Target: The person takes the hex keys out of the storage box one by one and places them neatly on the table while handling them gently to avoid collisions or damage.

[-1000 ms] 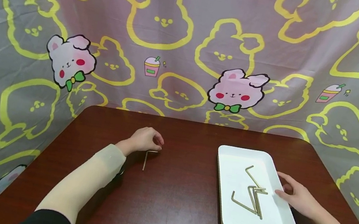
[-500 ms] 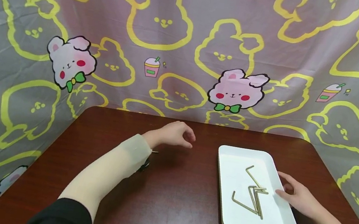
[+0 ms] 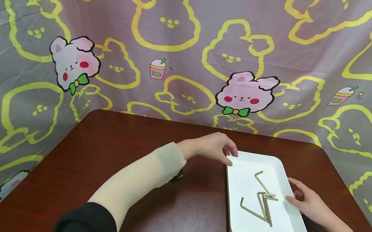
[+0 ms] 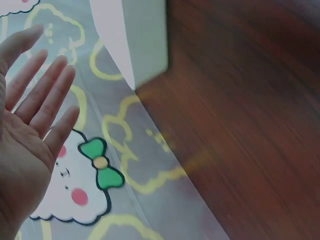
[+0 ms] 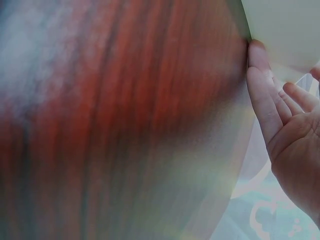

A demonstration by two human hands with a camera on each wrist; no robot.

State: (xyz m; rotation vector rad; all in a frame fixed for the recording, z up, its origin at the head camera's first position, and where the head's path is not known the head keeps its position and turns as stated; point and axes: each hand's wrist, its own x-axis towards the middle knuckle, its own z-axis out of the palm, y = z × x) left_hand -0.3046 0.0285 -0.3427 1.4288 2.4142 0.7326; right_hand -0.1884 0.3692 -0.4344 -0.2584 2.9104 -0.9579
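Note:
A shallow white tray (image 3: 234, 225) lies on the table. In it are several brass-coloured L-shaped hex keys (image 3: 252, 214), most of them crossing one another near the middle. My left hand (image 3: 213, 146) is over the tray's far left corner, its fingers loosely bent and holding nothing; the left wrist view shows an empty palm (image 4: 30, 155). At the tray's right side, my right hand (image 3: 312, 205) grips the rim, thumb over the edge and fingers along the outer wall. In the right wrist view those fingers (image 5: 261, 90) touch the tray's wall.
A dark reddish-brown wooden table (image 3: 185, 213) spreads under both arms, its far edge meeting a grey cartoon-print cloth (image 3: 186, 67). My left forearm in a cream sleeve (image 3: 135, 181) crosses the table's middle and covers part of it.
My left hand has moved right, from an L-shaped hex key on the table to the tray's corner. That key is now hidden behind the left arm. My right hand and the tray stay put.

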